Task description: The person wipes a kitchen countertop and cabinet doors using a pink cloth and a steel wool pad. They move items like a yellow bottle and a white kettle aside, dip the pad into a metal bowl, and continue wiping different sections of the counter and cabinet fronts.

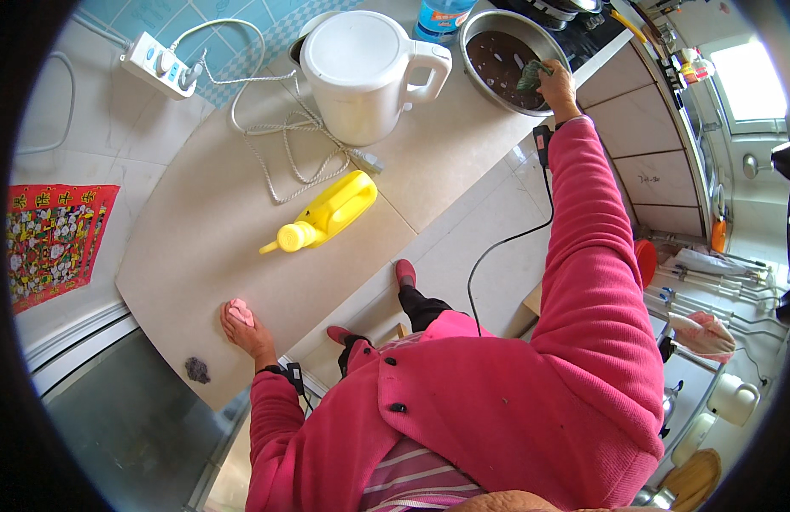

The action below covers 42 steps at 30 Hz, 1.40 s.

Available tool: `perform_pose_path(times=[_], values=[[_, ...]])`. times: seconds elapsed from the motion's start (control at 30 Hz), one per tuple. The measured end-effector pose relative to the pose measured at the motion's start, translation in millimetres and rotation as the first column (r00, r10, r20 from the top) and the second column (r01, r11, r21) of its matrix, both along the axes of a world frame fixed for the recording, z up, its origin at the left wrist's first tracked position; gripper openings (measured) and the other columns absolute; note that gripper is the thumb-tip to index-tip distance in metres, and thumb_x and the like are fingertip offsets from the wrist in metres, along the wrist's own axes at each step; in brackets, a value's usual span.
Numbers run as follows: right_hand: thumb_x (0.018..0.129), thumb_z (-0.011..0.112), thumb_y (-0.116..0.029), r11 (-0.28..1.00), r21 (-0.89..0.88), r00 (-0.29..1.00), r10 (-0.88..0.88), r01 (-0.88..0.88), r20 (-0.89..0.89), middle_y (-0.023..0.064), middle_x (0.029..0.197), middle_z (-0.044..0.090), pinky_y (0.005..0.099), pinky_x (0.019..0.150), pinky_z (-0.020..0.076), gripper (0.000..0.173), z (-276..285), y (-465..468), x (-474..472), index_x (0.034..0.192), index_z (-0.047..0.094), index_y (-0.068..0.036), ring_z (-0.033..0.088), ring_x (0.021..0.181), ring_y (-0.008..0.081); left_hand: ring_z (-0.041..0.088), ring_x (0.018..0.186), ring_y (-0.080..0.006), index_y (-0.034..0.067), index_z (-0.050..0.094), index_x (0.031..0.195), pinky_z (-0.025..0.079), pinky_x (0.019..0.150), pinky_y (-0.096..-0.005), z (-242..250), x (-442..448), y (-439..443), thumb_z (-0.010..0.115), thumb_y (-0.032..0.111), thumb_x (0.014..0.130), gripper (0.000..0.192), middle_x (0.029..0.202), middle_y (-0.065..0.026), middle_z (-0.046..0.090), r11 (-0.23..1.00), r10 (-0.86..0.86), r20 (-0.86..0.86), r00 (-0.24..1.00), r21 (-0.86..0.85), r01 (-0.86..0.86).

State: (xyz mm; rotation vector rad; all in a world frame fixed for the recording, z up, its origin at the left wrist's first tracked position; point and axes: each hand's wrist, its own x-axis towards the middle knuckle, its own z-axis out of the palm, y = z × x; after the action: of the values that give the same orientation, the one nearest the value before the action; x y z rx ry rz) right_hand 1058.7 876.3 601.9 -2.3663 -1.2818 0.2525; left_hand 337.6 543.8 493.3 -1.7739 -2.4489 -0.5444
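Observation:
My right hand [557,86] grips a bunched green cloth [531,77] over a metal basin [475,83] of dark brown water with patches of foam. The cloth's lower part is at or just above the water; I cannot tell which. On the tan tiled counter [196,256], near its left end, my left hand [249,333] rests with a crumpled pink cloth [240,312] in its fingers. A grey scouring pad [196,370] lies beside that hand, close to the counter edge. Between my hands, a yellow plastic bottle with a spout [331,208] lies on its side.
A white jug-shaped appliance [356,77] stands at the back, its cord [292,160] looped on the counter. Behind it are a power strip [158,67] and a blue-liquid bottle [443,19]. A stove [574,32] adjoins the basin. A black cable [475,269] hangs from my right wrist.

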Motion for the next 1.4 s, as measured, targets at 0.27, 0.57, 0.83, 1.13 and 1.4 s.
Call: perform_pose_path(times=[0.27,0.57,0.83,1.13,1.4], values=[[0.087,0.066,-0.026,0.989,0.148,0.996,0.01,-0.023,0.092,0.0129,0.092,0.071,0.0389,0.081,0.0507,0.026,-19.1,5.3,16.5,0.109,0.068,-0.013,0.068,0.089,0.0314,0.043,0.129,-0.0316,0.009,0.046,0.128,0.032,0.107,-0.0465,-0.6,0.6,-1.9,0.061,0.011,0.084,0.046,0.135,-0.0101,0.048,0.999,0.022,0.012,1.0,-0.028,-0.021],[0.088,0.064,-0.029,0.972,0.203,0.99,0.106,-0.123,0.091,0.0157,0.093,0.07,0.039,0.081,0.0504,0.026,-18.7,2.5,12.9,0.107,0.069,-0.012,0.067,0.089,0.034,0.043,0.128,-0.0321,0.009,0.046,0.129,0.032,0.107,-0.0467,-5.7,-4.3,-2.2,0.061,0.013,0.084,0.047,0.136,-0.0108,0.048,1.0,-0.004,-0.003,1.0,-0.008,0.004],[0.085,0.064,-0.04,0.988,0.15,0.992,0.01,-0.029,0.128,0.0167,0.103,0.069,0.0419,0.084,0.0499,0.035,-4.8,-0.3,11.4,0.108,0.069,-0.013,0.064,0.097,0.0379,0.044,0.126,-0.0341,0.005,0.046,0.129,0.033,0.106,-0.0459,2.1,3.2,-0.9,0.058,0.012,0.086,0.045,0.132,-0.0141,0.05,1.0,0.019,-0.013,1.0,-0.022,-0.019],[0.085,0.064,-0.038,0.972,0.229,0.996,-0.071,0.057,0.052,0.0179,0.095,0.07,0.0411,0.081,0.0507,0.033,1.7,-12.5,6.3,0.108,0.07,-0.015,0.066,0.092,0.0361,0.043,0.129,-0.031,0.01,0.047,0.128,0.033,0.106,-0.0465,-3.3,-2.4,-2.8,0.06,0.016,0.085,0.045,0.137,-0.0091,0.048,0.999,0.031,0.04,0.999,-0.012,-0.031],[0.088,0.059,-0.029,0.963,0.269,0.999,-0.046,0.037,0.028,0.0197,0.1,0.069,0.0416,0.084,0.05,0.029,-11.8,-11.7,16.0,0.113,0.068,-0.016,0.065,0.095,0.038,0.045,0.126,-0.0332,0.007,0.047,0.128,0.034,0.106,-0.0462,0.2,1.1,-1.2,0.059,0.013,0.086,0.043,0.133,-0.0125,0.05,1.0,0.024,0.026,0.999,-0.004,-0.024]])
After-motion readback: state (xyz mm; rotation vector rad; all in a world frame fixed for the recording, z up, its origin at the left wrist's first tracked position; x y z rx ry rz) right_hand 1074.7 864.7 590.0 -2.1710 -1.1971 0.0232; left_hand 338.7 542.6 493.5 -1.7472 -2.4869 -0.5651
